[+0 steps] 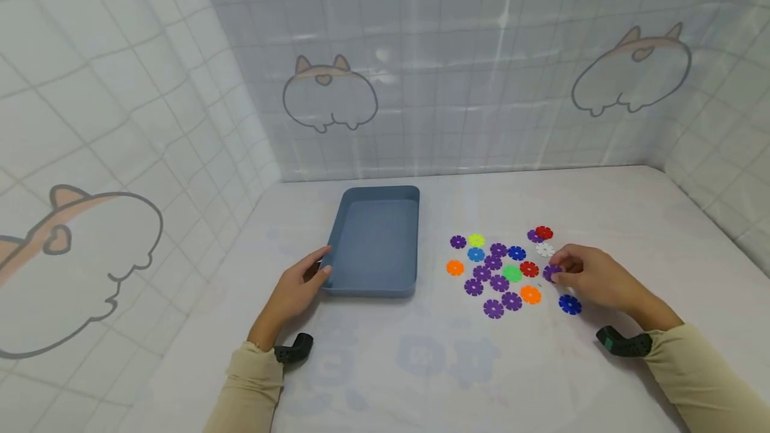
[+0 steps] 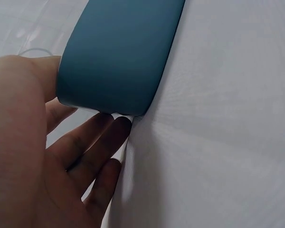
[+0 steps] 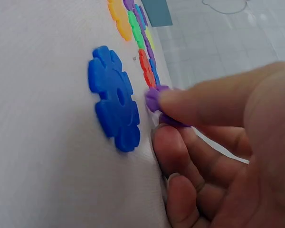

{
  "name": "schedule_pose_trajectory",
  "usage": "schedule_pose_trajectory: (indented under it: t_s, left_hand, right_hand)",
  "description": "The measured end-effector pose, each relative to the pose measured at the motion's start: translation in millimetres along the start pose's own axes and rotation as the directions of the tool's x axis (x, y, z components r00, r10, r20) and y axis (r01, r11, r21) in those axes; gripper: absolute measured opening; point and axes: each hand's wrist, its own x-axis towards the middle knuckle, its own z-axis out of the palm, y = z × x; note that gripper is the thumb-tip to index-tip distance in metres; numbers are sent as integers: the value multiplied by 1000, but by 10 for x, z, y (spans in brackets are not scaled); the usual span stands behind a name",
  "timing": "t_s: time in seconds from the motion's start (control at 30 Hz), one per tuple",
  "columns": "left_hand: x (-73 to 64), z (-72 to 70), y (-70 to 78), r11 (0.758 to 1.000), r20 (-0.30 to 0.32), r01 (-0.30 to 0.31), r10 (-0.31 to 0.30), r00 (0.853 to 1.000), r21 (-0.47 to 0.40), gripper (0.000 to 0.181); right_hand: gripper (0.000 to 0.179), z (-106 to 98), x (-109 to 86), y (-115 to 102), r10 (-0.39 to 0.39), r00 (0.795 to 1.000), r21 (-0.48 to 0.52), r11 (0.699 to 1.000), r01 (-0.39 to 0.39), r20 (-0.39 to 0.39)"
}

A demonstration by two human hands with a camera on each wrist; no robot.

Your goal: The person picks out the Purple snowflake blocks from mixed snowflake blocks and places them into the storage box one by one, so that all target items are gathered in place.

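Tile-patterned backdrop (image 1: 469, 112) w/ cartoon animals is biggest, behind & along both sides. Then the white-covered surface (image 1: 469, 386), carrying everything else. Blue-grey tray (image 1: 379, 239) sits on it, a bit L of ctr, no discs in it.

L hand (image 1: 297, 289) is at tray's near-left corner: thumb by the rim, other fingers bent at the outside, tips by the bottom edge per L wrist view, so holding it, prob. lightly. R hand (image 1: 592, 277) is at right edge of the disc spread, thumb & fingers pinching a purple disc (image 1: 551, 274) low over the surface; can't tell if it's touching. Black wrist devices (image 1: 295, 349) on both arms.

Smallest: loose notched discs (image 1: 512, 301), colours mixed, mostly purple, b/w tray & R hand. Red disc (image 1: 544, 232) partly overlaps a purple one at far side; dark blue disc (image 1: 569, 305) lies just beside R hand, nr side.

Progress, my read: v. early. One disc picked, tray steadied, that's abt it; none in tray, all other discs loose on surface, so nearly all left to handle.
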Motion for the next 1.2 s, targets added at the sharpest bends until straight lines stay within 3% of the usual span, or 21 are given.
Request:
schedule_pose_trajectory:
  t_s: [0.67,0.97,1.2]
  left_hand:
    - [6,-31,31,999,37,-10,12,999,-36,57]
    - [-6,-49,0,997,79,2,4,997,-72,67]
    - [-16,-69,-6,997,121,-12,21,992,-70,71]
  right_hand:
    - [42,-27,17,48,94,994,144,986,-84,-63]
    - [62,-31,54,-16,141,990,252,958,-135,-4]
    - [64,-7,123,-94,143,990,300,943,-142,18]
